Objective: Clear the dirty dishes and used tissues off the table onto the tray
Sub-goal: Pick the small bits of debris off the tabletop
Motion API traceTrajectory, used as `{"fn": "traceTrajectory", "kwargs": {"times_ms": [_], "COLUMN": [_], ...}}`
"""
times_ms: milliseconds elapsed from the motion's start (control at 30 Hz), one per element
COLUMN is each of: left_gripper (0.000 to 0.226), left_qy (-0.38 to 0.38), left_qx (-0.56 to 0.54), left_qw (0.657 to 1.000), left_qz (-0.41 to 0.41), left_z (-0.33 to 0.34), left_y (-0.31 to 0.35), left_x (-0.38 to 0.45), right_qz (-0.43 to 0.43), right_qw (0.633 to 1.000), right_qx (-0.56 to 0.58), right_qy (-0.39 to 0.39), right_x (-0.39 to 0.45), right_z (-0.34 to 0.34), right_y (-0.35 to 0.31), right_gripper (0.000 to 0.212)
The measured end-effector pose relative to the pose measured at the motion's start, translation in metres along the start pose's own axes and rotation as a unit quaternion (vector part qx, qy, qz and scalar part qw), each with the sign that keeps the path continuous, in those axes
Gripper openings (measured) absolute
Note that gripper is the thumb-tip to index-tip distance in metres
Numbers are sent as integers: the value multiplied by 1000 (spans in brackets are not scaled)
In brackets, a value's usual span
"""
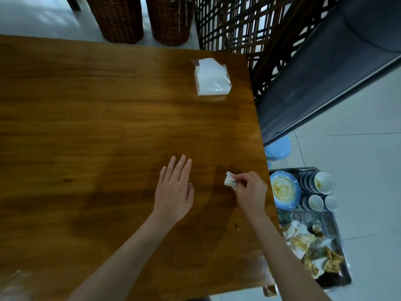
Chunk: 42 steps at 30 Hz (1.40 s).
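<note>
My right hand (249, 190) pinches a small crumpled white tissue (230, 180) just above the wooden table (108, 127), near its right edge. My left hand (175, 190) hovers flat over the table with straight fingers, holding nothing. Below the table's right edge, a metal tray (338, 227) sits low on the floor side. On the tray lie a dirty blue plate (284, 190), stacked bowls (323, 182), two small white cups (315, 202) and a heap of soiled tissues and scraps (312, 246).
A plastic-wrapped pack of white napkins (211, 78) lies at the table's far right. Two wicker baskets (121, 18) and a dark lattice screen (238, 25) stand beyond the table. A dark padded seat (325, 83) and a pale blue stool (277, 148) are on the right.
</note>
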<state>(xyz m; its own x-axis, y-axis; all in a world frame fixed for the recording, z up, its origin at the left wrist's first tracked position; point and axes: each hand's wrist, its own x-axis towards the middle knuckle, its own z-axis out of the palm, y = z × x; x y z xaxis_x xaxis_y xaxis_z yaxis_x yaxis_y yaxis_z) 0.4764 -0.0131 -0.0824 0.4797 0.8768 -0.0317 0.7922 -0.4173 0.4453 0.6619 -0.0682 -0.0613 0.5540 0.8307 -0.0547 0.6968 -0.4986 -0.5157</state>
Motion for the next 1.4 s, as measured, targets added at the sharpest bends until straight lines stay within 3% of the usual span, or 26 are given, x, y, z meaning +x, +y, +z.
{"fn": "traceTrajectory", "kwargs": {"times_ms": [200, 433, 733, 933, 1133, 1267, 1400], "left_gripper": [55, 57, 57, 58, 57, 58, 58], "left_qy": [-56, -69, -28, -19, -17, -17, -16], "left_qx": [-20, 15, 15, 11, 19, 26, 23], "left_qw": [998, 997, 999, 1000, 999, 999, 999], "left_qz": [22, 18, 14, 22, 26, 25, 27], "left_z": [11, 26, 32, 33, 38, 40, 40], "left_y": [13, 10, 9, 9, 5, 4, 4], "left_x": [-79, -101, -104, -105, -104, -104, -105], "right_qz": [14, 18, -2, -51, 19, -52, -87], "right_qw": [999, 999, 999, 997, 1000, 998, 995], "right_qx": [-48, -41, -38, -38, -14, -15, -14], "right_qy": [-11, -20, 25, -37, 10, -32, -51], "right_x": [-50, -77, -104, -115, -74, -96, -121], "right_z": [-5, 4, 22, 18, 19, 36, 23], "right_y": [15, 17, 15, 27, 11, -13, 12], "right_gripper": [17, 22, 17, 17, 23, 19, 18]}}
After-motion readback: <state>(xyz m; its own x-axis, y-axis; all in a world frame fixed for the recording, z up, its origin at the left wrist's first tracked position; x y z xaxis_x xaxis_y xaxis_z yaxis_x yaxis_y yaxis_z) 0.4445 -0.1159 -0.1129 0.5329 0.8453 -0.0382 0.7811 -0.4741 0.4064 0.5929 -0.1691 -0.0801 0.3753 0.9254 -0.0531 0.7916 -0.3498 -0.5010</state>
